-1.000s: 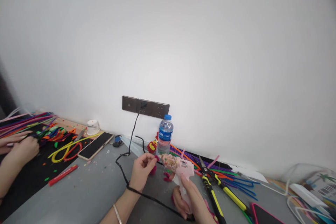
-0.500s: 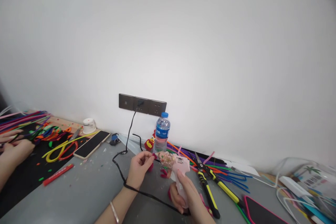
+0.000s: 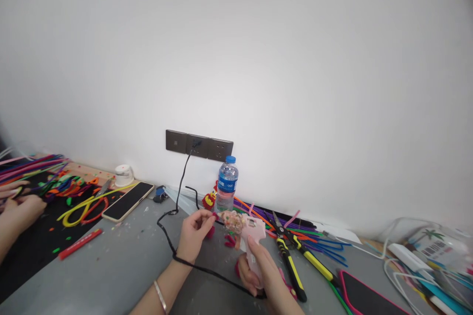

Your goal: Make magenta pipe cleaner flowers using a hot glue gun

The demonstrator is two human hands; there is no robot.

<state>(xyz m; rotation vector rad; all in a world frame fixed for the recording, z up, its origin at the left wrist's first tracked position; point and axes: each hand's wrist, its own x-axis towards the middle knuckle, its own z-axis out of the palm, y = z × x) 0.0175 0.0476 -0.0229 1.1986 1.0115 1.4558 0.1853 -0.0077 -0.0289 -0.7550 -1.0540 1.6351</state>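
My right hand (image 3: 258,268) is wrapped round the handle of a pale pink glue gun (image 3: 254,229), whose front end is crusted with lumpy glue and coloured bits. The gun's nozzle points left, at the fingertips of my left hand (image 3: 195,231). Between thumb and forefinger, that hand pinches a small dark red fuzzy piece (image 3: 214,216), touching or nearly touching the nozzle. A black power cord (image 3: 218,276) runs from the gun's handle across my left wrist to a wall socket. More dark red fuzzy pieces (image 3: 231,241) lie below the gun.
Behind my hands stand a water bottle (image 3: 226,187) and a small red and yellow figure (image 3: 209,199). Yellow-black pliers (image 3: 290,261) and pipe cleaners (image 3: 325,245) lie right, beside a pink-edged phone (image 3: 365,295). Left are another phone (image 3: 127,202), scissors (image 3: 96,206), a red pen (image 3: 80,243) and another person's hands (image 3: 25,211).
The whole view has shifted slightly. My left hand still pinches the dark red piece at the nozzle, and my right still grips the glue gun. The other person's fingers have moved a little.
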